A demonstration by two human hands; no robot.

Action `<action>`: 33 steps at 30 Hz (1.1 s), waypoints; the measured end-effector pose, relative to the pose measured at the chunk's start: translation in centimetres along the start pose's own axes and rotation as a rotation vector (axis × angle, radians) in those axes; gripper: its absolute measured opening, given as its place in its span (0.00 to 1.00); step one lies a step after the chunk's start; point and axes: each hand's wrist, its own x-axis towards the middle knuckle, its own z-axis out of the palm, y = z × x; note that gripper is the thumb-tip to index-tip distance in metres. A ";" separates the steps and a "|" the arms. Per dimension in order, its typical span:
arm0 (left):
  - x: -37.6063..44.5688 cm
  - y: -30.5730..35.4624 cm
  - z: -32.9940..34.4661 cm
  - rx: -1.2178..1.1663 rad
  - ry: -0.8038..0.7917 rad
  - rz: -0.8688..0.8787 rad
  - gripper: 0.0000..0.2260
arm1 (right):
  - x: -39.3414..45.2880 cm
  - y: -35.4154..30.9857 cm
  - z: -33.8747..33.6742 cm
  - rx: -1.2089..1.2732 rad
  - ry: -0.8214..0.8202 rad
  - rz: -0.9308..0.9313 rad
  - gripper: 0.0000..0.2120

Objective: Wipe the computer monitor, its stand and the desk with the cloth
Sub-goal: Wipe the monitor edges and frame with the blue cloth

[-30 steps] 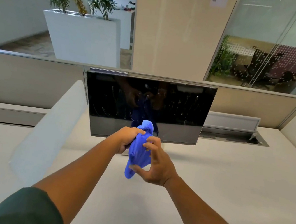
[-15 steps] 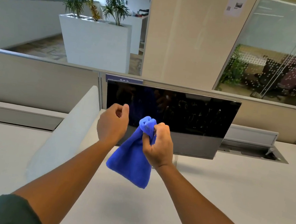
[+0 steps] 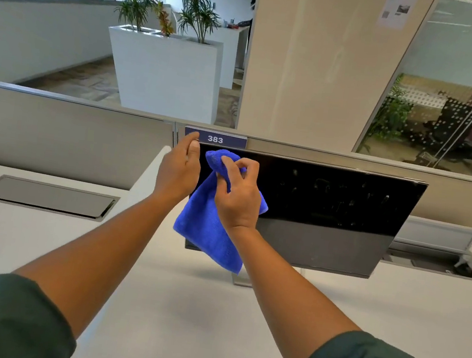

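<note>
While the left hand (image 3: 180, 171) clasps the top left corner of the black flat-panel computer monitor (image 3: 329, 209), the right hand (image 3: 238, 200) pinches a bunched blue microfibre cloth (image 3: 207, 229) in its grip against the screen's upper left, the rest hanging above the white desk (image 3: 211, 310).

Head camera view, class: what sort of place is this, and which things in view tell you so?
Most likely an open-plan office. A monitor stands on a white desk against a low partition bearing a number plate reading 383, with a glass-walled room behind.
</note>
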 end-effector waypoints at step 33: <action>1.2 1.1 1.6 -0.196 0.132 -0.337 0.18 | -0.2 3.2 -0.5 -0.255 -0.015 0.023 0.22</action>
